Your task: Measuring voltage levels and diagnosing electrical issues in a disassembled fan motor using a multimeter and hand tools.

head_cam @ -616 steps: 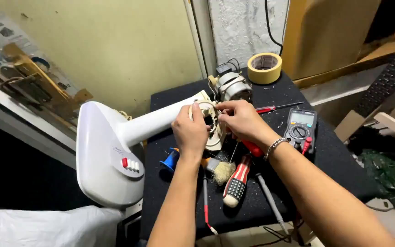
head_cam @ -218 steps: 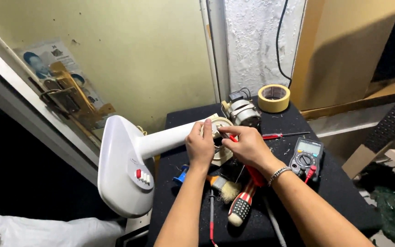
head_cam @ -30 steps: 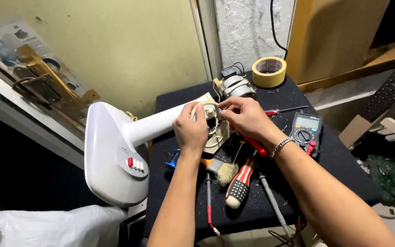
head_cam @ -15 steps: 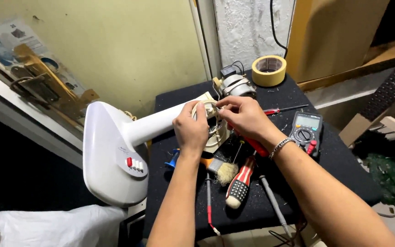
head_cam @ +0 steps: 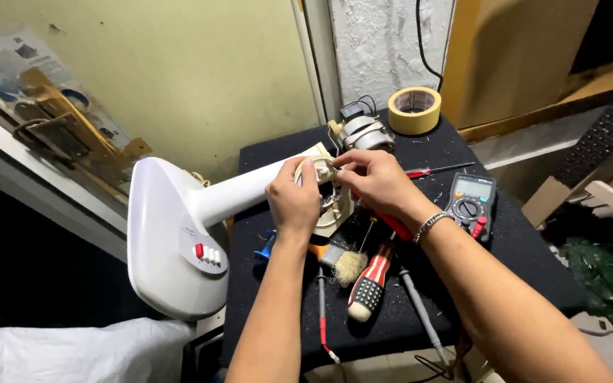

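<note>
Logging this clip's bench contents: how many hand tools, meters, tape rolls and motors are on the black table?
Striped-handled screwdrivers: 1
Slim red screwdrivers: 1
Bristle brushes: 1
Grey multimeters: 1
Yellow tape rolls: 1
Small metal motors: 1
Total: 6

Two bare forearms converging at mid-frame, hands meeting fingertip to fingertip.

The left forearm rises almost straight up from the lower edge; the left hand [head_cam: 294, 204] shows its back to the camera, wrist straight, fingers curled forward and closed in a grip, knuckles uppermost. The right forearm enters from the lower right corner on a diagonal, bare to the elbow, with a metal bracelet at the wrist. The right hand [head_cam: 376, 183] is turned palm down, wrist slightly bent, thumb and forefinger pinched together and pointing left toward the left hand's fingertips; the remaining fingers are folded loosely underneath.
</note>
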